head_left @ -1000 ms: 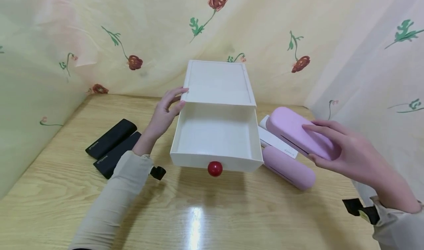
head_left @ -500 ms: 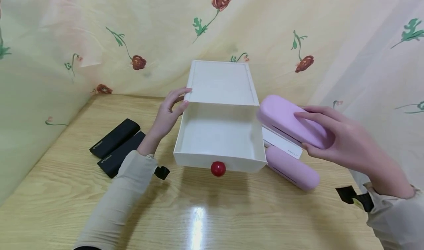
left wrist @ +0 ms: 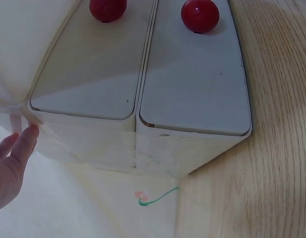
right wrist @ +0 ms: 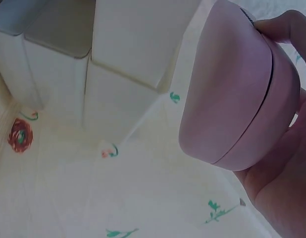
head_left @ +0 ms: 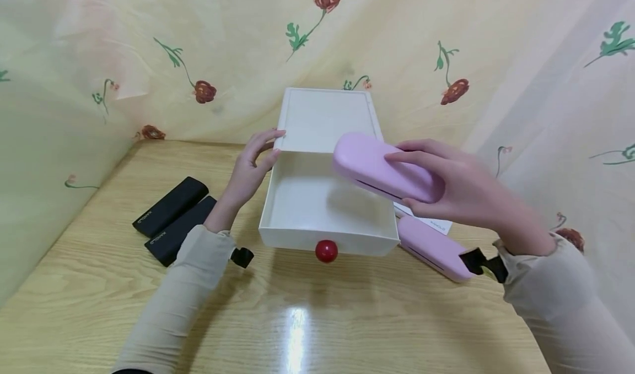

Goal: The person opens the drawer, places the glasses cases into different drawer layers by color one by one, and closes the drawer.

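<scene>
In the head view my right hand [head_left: 446, 184] grips a pink glasses case [head_left: 367, 159] by its right end, thumb below and fingers on top. The case hangs tilted over the right side of the pulled-out top drawer [head_left: 322, 242] of a white drawer unit [head_left: 324, 112]; its shadow falls inside. A dark seam runs along the case [right wrist: 227, 94] in the right wrist view. My left hand [head_left: 250, 167] touches the unit's upper left side, fingertips at the top edge and thumb lower. The left wrist view shows its fingers [left wrist: 26, 141] at the unit's corner.
A second pink case [head_left: 434, 250] and a white box [head_left: 439, 225] lie right of the unit. Two black cases [head_left: 171, 203] lie on the left. The open drawer has a red knob [head_left: 326, 251]; two closed drawers [left wrist: 192, 84] sit below. A flowered cloth [head_left: 238, 60] hangs behind.
My right hand has carried the pink glasses case leftward and slightly up, from above the items on the right to over the open drawer. The left hand stays in place.
</scene>
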{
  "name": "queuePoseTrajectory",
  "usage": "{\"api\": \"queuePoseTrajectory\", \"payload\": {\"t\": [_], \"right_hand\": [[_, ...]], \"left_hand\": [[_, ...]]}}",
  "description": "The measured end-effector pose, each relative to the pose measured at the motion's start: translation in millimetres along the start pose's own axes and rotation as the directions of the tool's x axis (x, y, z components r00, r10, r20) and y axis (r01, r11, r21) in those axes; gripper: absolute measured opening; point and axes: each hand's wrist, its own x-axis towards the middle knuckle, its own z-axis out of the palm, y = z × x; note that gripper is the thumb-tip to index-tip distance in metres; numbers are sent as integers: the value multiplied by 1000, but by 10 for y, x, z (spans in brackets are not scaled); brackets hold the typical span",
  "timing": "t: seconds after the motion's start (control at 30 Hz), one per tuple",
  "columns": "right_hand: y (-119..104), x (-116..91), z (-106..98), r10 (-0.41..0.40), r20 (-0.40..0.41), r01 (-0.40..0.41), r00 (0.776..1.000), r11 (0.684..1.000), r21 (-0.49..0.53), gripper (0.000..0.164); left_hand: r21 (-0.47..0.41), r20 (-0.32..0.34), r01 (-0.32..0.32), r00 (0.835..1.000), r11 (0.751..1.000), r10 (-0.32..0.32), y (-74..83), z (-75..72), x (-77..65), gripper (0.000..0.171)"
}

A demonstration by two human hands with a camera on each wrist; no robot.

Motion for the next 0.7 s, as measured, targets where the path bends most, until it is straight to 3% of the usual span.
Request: {"api": "queuePoseTrajectory", "payload": {"t": [0.3,0.5,0.7], "right_hand": [[-96,289,171,2,124,-10,992,998,66,63],[-102,422,281,-80,99,67,992,990,127,59],[-146,503,340,-80,146,60,986,989,134,57]], "left_hand": [[-2,-3,2,1000,1000,-2,1,-4,5,38],[-8,5,-9,1000,1000,9,2,-5,10,38],[-3,4,-7,1000,1000,7,-12,-13,-1,38]]}}
